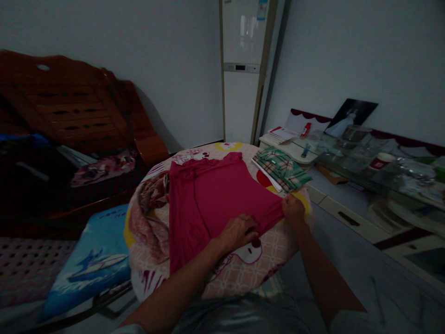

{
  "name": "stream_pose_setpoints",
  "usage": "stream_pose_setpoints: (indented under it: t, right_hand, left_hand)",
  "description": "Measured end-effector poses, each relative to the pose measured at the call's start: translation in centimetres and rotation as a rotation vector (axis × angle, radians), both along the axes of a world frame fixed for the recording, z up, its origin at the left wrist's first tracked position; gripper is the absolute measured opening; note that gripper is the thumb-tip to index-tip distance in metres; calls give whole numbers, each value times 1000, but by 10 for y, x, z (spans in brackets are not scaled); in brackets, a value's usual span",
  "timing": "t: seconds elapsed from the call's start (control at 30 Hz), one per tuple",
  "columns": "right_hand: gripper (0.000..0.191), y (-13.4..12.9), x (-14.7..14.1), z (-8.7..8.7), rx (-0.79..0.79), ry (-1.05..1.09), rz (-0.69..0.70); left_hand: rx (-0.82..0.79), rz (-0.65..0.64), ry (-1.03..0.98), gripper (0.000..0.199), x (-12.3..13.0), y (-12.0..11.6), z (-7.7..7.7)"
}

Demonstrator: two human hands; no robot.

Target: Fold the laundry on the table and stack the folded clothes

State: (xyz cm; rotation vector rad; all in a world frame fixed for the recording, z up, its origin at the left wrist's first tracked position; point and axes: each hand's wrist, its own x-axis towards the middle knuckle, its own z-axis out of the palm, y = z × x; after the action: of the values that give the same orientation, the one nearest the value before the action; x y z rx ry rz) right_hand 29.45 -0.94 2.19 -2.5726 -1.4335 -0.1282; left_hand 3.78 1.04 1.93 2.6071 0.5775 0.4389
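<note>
A magenta shirt [222,190] lies spread over a round table with a patterned cloth [215,285]. Its left part has folds and creases, while the middle is fairly smooth. My right hand [294,209] is closed on the shirt's right corner, pulling that part into a taut point. Near the front edge, my left hand [239,230] rests on the fabric, fingers slightly bent and apart from the thumb. Beyond my right hand lies a folded green plaid garment [283,167] with a white edge under it. A crumpled brownish-pink cloth [149,227] sits left of the shirt.
A wooden bench [79,111] stands at the left, with a blue boat-print cushion [97,250] between it and me. To the right is a glass-topped cabinet [347,167] bearing a paper cup [381,161] and other items. A tall white air conditioner [239,102] stands behind.
</note>
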Motion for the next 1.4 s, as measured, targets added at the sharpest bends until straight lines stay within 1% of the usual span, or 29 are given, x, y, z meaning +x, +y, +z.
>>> stream_pose_setpoints:
  t: [0.07, 0.13, 0.27, 0.33, 0.4, 0.47, 0.5, 0.57, 0.6, 0.67, 0.77, 0.8, 0.83, 0.9, 0.97, 1.0, 1.07, 1.1, 1.17, 1.23, 1.3, 1.4]
  right_hand:
    - [26, -2, 2, 1, -30, 28, -56]
    - [25, -3, 3, 1, -64, 41, -71]
    - [27, -4, 4, -1, -47, 57, 16]
    - [27, -5, 8, -3, -7, 86, 81]
    - [30, -5, 15, -6, 33, 134, 152]
    - [30, -5, 23, -10, 66, 226, 194]
    - [28, -5, 27, -12, 86, 285, 192]
    - [27, -6, 34, -15, 139, 378, 142]
    - [26, -6, 37, -16, 167, 389, 109]
    - [24, -7, 38, -17, 188, 336, 67]
    - [20, -7, 36, -18, 103, 213, 53]
    - [20, -7, 35, -18, 66, 188, 51]
    - [21, -6, 34, -18, 38, 171, 52]
    - [23, -6, 33, -19, 20, 155, 56]
    - [22, -5, 34, -19, 28, 169, 50]
    - [22, -5, 35, -19, 37, 183, 42]
    - [20, -4, 38, -19, 65, 225, 25]
    - [18, -4, 40, -18, 86, 260, 24]
    - [13, -3, 42, -15, 145, 364, 31]
    - [11, -3, 41, -11, 218, 532, 46]
    - [16, -2, 34, -5, 289, 741, 61]
    - [28, 0, 10, 8, 338, 1015, 138]
  left_hand:
    - [38, 14, 38, 31, -4, -9, -2]
    - [64, 16, 44, 32, -7, -14, -6]
    - [71, 14, 50, 35, -11, -22, -9]
    - [95, 40, 75, 27, -11, -26, -9]
    - [126, 81, 104, 15, -8, -30, -9]
    - [130, 118, 113, 8, -5, -31, -11]
    - [109, 133, 101, 8, -4, -31, -12]
    - [27, 154, 47, 7, -3, -29, -13]
    - [-23, 147, 16, 7, -3, -28, -12]
    - [-101, 87, -30, 8, -6, -23, -10]
    - [-153, -82, -75, 9, -11, -17, -5]
    - [-166, -106, -105, 12, -12, -16, -4]
    - [-171, -99, -142, 16, -13, -15, -3]
    - [-149, -59, -180, 32, -14, -15, -5]
    - [-97, -53, -118, 50, -13, -17, -9]
    - [-81, -76, -58, 57, -12, -18, -11]
    - [-107, -134, 31, 61, -10, -20, -12]
    - [-144, -156, 31, 59, -8, -20, -11]
    - [-243, -179, -55, 53, -5, -17, -6]
    - [-333, -125, -189, 48, 2, -10, 0]
    - [-425, 5, -312, 45, 10, -2, 3]
    - [-626, 206, -503, 44, 24, 11, -2]
